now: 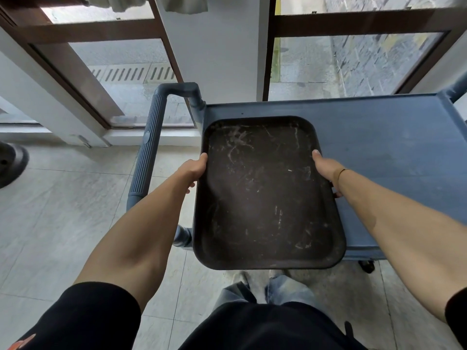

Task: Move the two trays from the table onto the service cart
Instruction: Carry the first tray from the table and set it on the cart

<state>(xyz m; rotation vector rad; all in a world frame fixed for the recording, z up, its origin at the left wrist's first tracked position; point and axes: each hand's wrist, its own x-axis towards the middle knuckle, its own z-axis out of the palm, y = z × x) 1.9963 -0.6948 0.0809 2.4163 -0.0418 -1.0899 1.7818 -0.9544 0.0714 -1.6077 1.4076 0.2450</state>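
**Fingers clamped on a dark tray over the cart's corner**

Fingers of both our hands are closed on one tray: the left hand (pixel 193 170) grips the left long rim with the thumb on top and the fingers curled underneath, and the right hand (pixel 327 170) holds the opposite rim the same way, a thin band at its wrist. Nearest to us are our black sleeves, black top and faded jeans, with pale shoes on the floor (pixel 63 210), which is laid in large light grey tiles with thin joints.

Between our hands sits the tray (pixel 267 193), a dark brown rectangle with rounded corners and a raised lip, its bottom heavily scuffed with pale scratches. Its far part lies over the left end of the service cart (pixel 391 147), while its near edge overhangs the cart's front; we cannot tell whether it rests on the blue-grey top or hangs just above it. We see only this one tray.

Left of the tray runs the cart's ribbed handle (pixel 149 152), joined by rounded tubing. A black caster (pixel 366 266) shows under the front edge.

Beyond the cart stand a white wall pillar (pixel 214 54) and brown-framed glass doors (pixel 101 34), with grey stone paving and a slotted drain grate (pixel 134 74) outside.
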